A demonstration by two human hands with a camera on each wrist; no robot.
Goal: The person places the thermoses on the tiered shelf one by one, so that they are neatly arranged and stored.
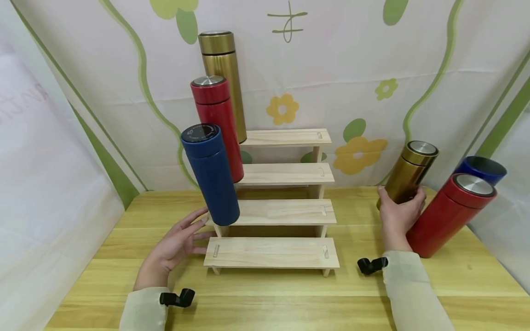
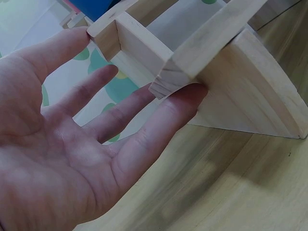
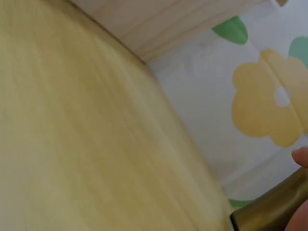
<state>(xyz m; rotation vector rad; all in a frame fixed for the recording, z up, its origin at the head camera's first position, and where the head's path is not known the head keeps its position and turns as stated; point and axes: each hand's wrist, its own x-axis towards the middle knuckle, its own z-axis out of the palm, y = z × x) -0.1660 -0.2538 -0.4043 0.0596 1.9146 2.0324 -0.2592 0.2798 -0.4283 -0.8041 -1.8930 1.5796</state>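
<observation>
On the desk (image 1: pixel 265 305), the four-tier wooden stand (image 1: pixel 271 253) looks light, stiff and easily nudged. Right of it, beside the red flask (image 1: pixel 447 216), is the gold flask (image 1: pixel 410 170), probably rigid, fairly weighty and slick, best taken round mid-body. The right grip (image 1: pixel 400 217) wraps its lower body; the left grip (image 1: pixel 175 246), fingers loosely extended, touches the stand's left side.

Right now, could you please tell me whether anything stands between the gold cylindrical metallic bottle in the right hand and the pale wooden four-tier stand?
Nothing visible stands between the gold cylindrical bottle, gripped by the right hand, and the pale wooden four-tier stand. The red cylindrical bottle and blue cylindrical bottle are farther right.
</observation>
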